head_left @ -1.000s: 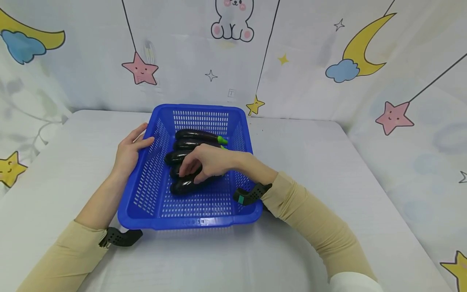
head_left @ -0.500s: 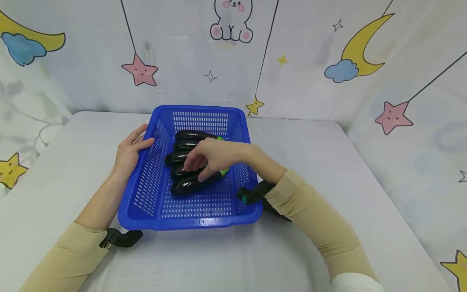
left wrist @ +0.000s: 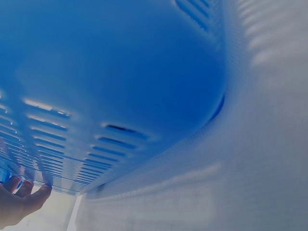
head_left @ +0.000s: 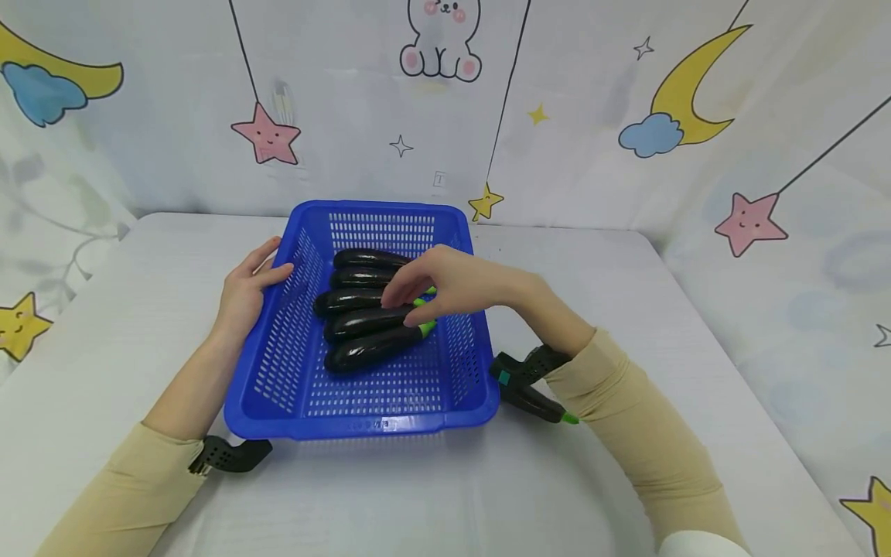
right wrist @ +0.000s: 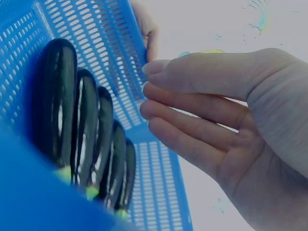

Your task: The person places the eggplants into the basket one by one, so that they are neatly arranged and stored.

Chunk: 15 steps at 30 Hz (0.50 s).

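Several glossy black eggplants (head_left: 372, 348) with green stem ends lie side by side in a blue perforated plastic basket (head_left: 348, 427). At the basket's left side, my left hand (head_left: 244, 294) holds the rim, its thumb over the edge and its other fingers along the outer wall. My right hand (head_left: 459, 282) hovers over the stem ends near the right wall. Its fingers (right wrist: 192, 125) are gently bent, with nothing between them and the thumb, apart from the eggplants in the right wrist view. In the left wrist view, fingertips (left wrist: 29, 190) touch the basket's slotted wall.
Another eggplant (head_left: 536, 404) lies on the white table (head_left: 348, 503), outside the basket's right front corner and below my right wrist. A curtain (head_left: 557, 170) printed with stars and moons hangs behind the table and at its sides.
My right hand has lifted from the front eggplants and moved right and back, uncovering more of them. The eggplant outside the basket now shows more fully. My left hand stays on the rim.
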{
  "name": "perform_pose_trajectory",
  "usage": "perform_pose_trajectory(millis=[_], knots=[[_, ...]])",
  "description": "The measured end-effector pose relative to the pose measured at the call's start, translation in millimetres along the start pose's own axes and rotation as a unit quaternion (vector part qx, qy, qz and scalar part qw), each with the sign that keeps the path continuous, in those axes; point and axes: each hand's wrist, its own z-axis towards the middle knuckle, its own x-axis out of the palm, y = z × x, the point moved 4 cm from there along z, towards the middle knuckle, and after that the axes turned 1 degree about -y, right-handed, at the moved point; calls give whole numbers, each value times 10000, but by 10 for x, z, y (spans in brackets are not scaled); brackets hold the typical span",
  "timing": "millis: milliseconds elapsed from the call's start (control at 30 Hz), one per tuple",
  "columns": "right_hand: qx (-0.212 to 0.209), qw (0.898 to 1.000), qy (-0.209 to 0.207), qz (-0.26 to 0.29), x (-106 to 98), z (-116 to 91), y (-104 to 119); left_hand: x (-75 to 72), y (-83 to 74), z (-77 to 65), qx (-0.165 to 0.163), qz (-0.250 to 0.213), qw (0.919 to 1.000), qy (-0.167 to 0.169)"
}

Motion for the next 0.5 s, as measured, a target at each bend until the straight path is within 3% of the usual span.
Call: perform_pose_trajectory(millis=[267, 500], knots=[[-277, 9972, -688, 1, -81, -322, -51, 3, -2, -10, 29, -13, 10000, 6], [-615, 9863, -1523, -131, -127, -641, -90, 1, -8, -10, 33, 20, 10000, -16]])
